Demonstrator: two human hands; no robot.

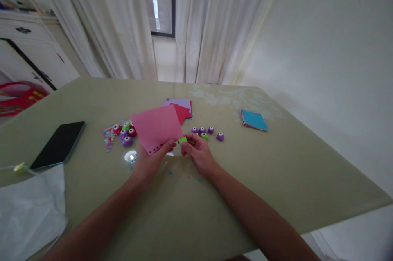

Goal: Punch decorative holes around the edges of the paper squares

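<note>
- Up over the middle of the worktop (276,179): pink sheet (158,127), with little dark dots, maybe holes, along the near edge.
- In the left hand (152,160): fingers (168,145) pinching that near edge, close to its right corner.
- In the right hand (201,153): fingers grasping a small green block (183,140), right by that corner. Cannot tell if touching the paper.
- Could go wrong: a bent or torn sheet, from pulling hard on such thin paper.
- Or a crooked sheet, from a loose pinch and a push from the block.
- Or a dropped block, from being so small and held only by fingertips.
- Just left: eyed blocks (123,134) in a pile, with tiny paper bits (109,134). Easy to scatter with a low swing.
- Just behind: red sheet (183,113). Easy to drag along, if touching; cannot tell.
- Just right: purple blocks (211,129). Easy to bump with knuckles.
- Farther left: black phone (59,142) and white cloth-like thing (29,208). Less room there for the left arm.
- Farther right: blue stack (254,120), well apart. Most room for moving on this side, toward the near edge.
- Far edge by the curtains (270,15), right edge slanting along the white wall (337,56); both well apart from the hands.
</note>
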